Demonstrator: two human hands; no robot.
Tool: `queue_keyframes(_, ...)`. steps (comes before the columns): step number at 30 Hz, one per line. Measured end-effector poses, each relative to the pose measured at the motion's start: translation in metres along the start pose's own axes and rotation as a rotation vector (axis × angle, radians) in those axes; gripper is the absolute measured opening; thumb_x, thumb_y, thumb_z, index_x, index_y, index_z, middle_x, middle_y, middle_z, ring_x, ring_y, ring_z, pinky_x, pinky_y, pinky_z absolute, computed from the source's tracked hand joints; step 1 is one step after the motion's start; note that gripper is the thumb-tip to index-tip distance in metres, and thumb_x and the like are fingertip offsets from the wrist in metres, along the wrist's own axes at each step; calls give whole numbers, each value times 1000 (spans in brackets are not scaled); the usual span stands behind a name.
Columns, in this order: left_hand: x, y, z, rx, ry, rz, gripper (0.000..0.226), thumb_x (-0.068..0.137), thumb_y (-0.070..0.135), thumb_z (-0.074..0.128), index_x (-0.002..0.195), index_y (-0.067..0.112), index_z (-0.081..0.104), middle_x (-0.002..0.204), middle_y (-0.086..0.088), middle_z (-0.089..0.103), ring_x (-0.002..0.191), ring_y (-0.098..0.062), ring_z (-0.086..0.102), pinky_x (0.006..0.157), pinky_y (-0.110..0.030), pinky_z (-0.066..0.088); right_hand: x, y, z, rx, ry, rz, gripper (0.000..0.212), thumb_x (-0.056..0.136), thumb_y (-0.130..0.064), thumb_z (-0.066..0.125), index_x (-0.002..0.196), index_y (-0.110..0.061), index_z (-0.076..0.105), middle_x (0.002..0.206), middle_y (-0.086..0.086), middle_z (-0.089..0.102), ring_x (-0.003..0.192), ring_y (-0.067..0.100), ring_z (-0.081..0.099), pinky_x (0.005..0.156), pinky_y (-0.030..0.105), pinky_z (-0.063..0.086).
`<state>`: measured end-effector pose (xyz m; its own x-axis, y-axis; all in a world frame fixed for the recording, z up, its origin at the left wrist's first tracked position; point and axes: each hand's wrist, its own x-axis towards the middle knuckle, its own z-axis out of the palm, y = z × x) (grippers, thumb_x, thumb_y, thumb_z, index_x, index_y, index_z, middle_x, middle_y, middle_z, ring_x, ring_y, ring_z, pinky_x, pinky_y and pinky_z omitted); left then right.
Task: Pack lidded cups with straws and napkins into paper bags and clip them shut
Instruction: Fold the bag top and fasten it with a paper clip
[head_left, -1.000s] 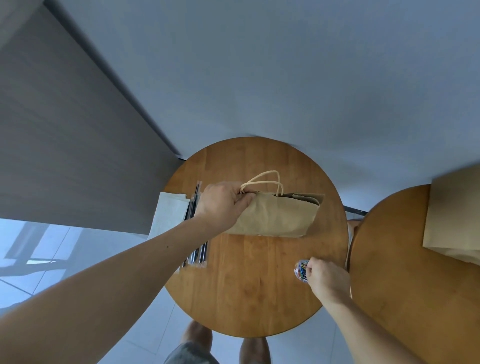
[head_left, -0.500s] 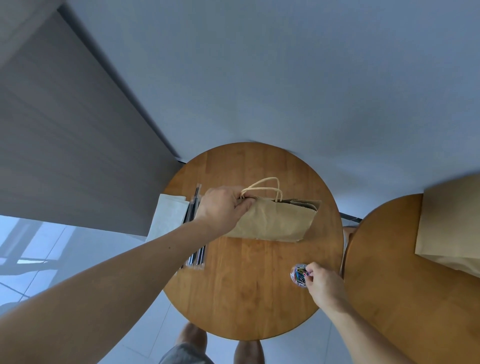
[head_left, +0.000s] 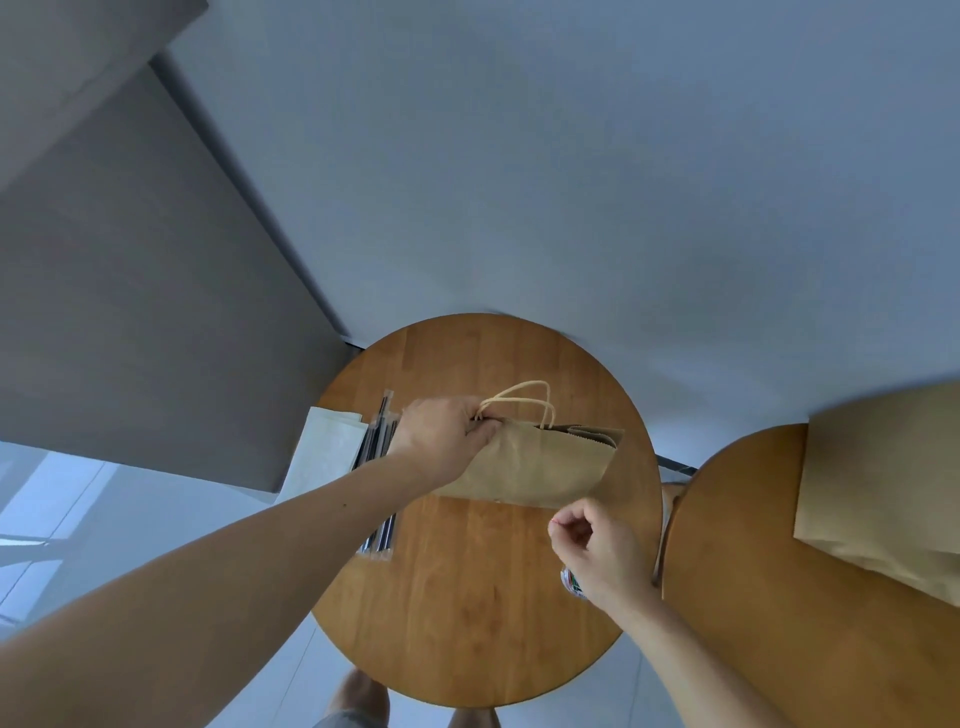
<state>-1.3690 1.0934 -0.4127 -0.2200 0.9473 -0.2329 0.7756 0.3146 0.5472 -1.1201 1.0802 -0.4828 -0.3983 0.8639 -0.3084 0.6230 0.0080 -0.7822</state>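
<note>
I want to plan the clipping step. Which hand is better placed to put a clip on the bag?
Probably right. The right hand, fingers pinched, hovers beside the paper bag, just above the clip tub; the left hand is busy gripping the bag's top.

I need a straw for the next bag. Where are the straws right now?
Head view: the straws lie on the left edge of the round table, beside the white napkins, partly under the left forearm.

- one wide-angle cam on the person's head, aimed forward and steeply down
- close: forearms enter from the bottom edge to left hand (head_left: 445, 437) and right hand (head_left: 602, 557)
- round brown wooden table (head_left: 467, 597) under the hands sits centre; pale grey wall (head_left: 571, 156) beyond them
</note>
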Motion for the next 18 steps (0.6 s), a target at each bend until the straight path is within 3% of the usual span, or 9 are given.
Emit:
queue_keyframes(4, 2, 4, -2, 21, -32, -14, 18, 95, 38, 56, 99, 30, 72, 62, 15, 54, 71, -13, 60, 60, -26, 37, 15, -62, -7, 270, 95, -76, 14, 85, -13, 74, 82, -25, 67, 79, -12, 70, 74, 5, 66, 63, 12, 49)
queue_keyframes(7, 2, 6, -4, 44, -58, 1, 18, 95, 38, 55, 99, 30, 70, 67, 11, 57, 78, -17, 63, 62, -28, 35, 26, -94, -11, 379, 84, -134, 19, 87, -8, 72, 96, -24, 68, 80, -5, 71, 73, 10, 67, 65, 18, 52)
queue_keyframes(9, 4, 7, -6, 68, -80, 8, 20, 96, 39, 53, 103, 29, 70, 78, 8, 64, 82, -19, 64, 64, -30, 40, 32, -108, -14, 343, 89, -183, 22, 89, -8, 69, 103, -24, 66, 77, -4, 70, 67, 9, 67, 62, 15, 50)
queue_keyframes(13, 5, 4, -7, 52, -100, 0, 21, 97, 40, 53, 108, 32, 70, 93, 6, 71, 89, -17, 65, 72, -30, 46, 39, -116, -16, 141, 147, -245, 20, 88, -8, 71, 87, -28, 70, 74, -15, 70, 69, 3, 65, 64, 17, 51)
queue_keyframes(16, 5, 5, -6, 39, -103, -4, 19, 97, 39, 53, 106, 30, 68, 94, 6, 70, 90, -18, 64, 68, -29, 42, 42, -115, -19, 19, 155, -238, 16, 90, -13, 68, 103, -21, 71, 90, -15, 70, 84, 2, 65, 77, 25, 55)
queue_keyframes(18, 6, 5, -5, 34, -104, -9, 19, 97, 38, 54, 106, 31, 69, 95, 6, 71, 90, -18, 64, 68, -29, 42, 44, -115, -23, -54, 130, -234, 25, 92, -18, 67, 116, -21, 63, 91, -17, 66, 85, 1, 64, 78, 22, 54)
